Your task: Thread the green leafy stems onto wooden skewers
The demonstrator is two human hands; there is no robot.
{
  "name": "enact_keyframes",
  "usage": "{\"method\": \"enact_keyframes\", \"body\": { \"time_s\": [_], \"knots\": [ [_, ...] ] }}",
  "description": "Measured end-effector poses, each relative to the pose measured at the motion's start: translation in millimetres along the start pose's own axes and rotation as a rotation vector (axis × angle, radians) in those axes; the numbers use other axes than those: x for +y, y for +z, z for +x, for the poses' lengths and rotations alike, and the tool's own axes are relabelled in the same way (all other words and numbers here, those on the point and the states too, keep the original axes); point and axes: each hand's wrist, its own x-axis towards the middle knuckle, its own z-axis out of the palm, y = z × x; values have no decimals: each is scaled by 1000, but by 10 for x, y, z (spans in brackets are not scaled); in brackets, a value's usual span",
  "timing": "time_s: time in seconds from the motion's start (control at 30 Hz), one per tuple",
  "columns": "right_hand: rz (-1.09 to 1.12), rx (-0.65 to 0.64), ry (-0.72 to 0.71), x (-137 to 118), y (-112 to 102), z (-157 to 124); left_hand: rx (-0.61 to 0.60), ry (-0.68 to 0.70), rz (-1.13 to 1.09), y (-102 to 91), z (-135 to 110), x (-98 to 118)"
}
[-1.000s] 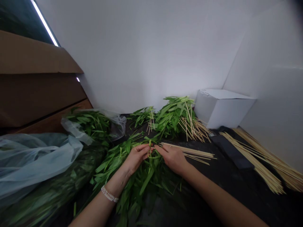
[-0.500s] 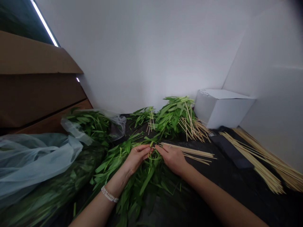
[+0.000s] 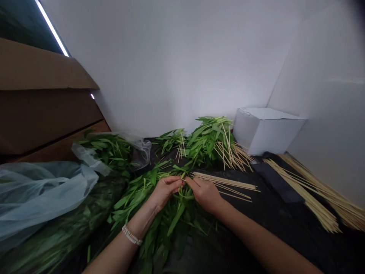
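My left hand [image 3: 165, 189] and my right hand [image 3: 204, 192] meet fingertip to fingertip over a loose pile of long green leafy stems [image 3: 168, 217] on a black sheet. Both pinch the top of a green stem [image 3: 183, 177] between them. A bracelet of pale beads circles my left wrist. Just past my right hand lies a small bundle of thin bamboo skewers [image 3: 228, 184], pointing right.
Farther back lie skewered greens [image 3: 212, 142]. A clear bag of greens [image 3: 114, 150] and a pale blue plastic bag [image 3: 42, 190] sit at the left below a brown cardboard box [image 3: 42, 99]. A white box [image 3: 265, 129] stands back right; more skewers [image 3: 313, 198] lie along the right wall.
Both hands stay at the same spot; the fingers have shifted slightly around the stem and the view has drifted a little.
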Motion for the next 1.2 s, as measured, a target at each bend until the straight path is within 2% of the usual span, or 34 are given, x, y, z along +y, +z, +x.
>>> {"method": "enact_keyframes", "body": {
  "time_s": [0.33,0.47,0.7,0.87,0.97,1.07,1.2],
  "knots": [
    [73,-9,38,95,-42,20,44,67,-99,-34,-11,92],
    [92,12,23,101,-45,6,21,57,-101,-39,-10,107],
    [81,56,-21,26,-27,15,-28,30,20,13,-36,24],
    [111,35,-17,4,-26,26,-41,31,51,32,-47,-12],
    [123,40,22,58,-40,42,-45,39,51,26,-47,32],
    [120,90,108,167,-65,54,0,53,58,4,-38,98],
    [93,166,165,329,-101,50,56,130,206,-37,-10,115]
  ]
}}
